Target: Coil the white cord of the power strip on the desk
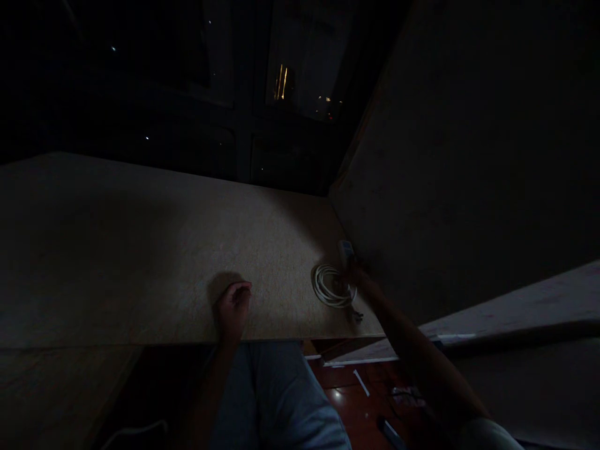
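At the right end of the pale countertop (262,250), my right hand (357,275) is closed on the near end of a white power strip (345,249). A coiled white cable (323,290) lies beside and partly under that hand. Its plug (357,317) rests close to the front edge. My left hand (233,306) is over the counter near the same edge, fingers loosely curled towards the thumb, and I see nothing in it. Dim light hides the fingers of my right hand in part.
A dark wall (445,187) rises along the right side, close to my right arm. Dark window panes (300,69) stand behind the counter. My legs (281,394) are below the front edge. On the reddish floor (337,409) lie a white strip (360,382) and a dark object (391,433).
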The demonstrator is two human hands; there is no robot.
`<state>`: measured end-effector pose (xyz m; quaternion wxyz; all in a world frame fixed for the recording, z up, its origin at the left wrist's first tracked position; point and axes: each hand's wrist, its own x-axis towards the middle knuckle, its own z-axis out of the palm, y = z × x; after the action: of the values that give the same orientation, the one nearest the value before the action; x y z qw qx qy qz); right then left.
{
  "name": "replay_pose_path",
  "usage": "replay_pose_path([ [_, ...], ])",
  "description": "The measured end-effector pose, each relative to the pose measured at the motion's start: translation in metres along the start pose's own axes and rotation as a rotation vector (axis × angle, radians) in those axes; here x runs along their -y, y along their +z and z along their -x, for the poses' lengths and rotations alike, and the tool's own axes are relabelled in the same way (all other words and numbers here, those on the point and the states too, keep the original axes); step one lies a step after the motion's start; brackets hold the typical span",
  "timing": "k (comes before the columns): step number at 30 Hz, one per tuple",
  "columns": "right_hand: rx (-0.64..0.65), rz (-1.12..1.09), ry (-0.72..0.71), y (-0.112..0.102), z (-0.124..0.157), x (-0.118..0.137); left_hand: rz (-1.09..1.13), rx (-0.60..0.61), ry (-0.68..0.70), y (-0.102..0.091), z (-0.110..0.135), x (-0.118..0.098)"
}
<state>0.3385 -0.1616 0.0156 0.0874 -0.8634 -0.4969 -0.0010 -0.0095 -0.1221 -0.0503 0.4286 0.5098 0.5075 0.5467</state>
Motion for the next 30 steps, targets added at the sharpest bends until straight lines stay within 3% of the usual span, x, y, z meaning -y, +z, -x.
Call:
replay_pose_path([
  [3,0.113,0.04,0.031,0.005,0.011,0.021,-0.054,0.008,0.031,0.002,0.0,0.003],
  [6,0.175,0.055,-0.034,0.011,0.028,0.055,-0.135,0.036,0.086,0.005,0.001,0.003],
  [11,0.187,-0.086,-0.207,0.026,0.051,0.13,-0.289,0.093,0.263,0.012,0.004,-0.003],
  [16,0.179,-0.196,-0.355,0.033,0.064,0.19,-0.598,0.038,0.362,0.011,0.013,-0.004],
  [22,0.214,-0.121,-0.448,0.028,0.067,0.207,-0.799,-0.049,0.282,-0.007,0.01,-0.005],
  [24,0.224,-0.066,-0.465,0.025,0.068,0.209,-0.867,0.019,0.236,-0.014,0.005,-0.013],
  [30,0.293,0.09,-0.447,0.013,0.067,0.222,-1.104,0.371,0.122,-0.03,-0.007,-0.051],
])
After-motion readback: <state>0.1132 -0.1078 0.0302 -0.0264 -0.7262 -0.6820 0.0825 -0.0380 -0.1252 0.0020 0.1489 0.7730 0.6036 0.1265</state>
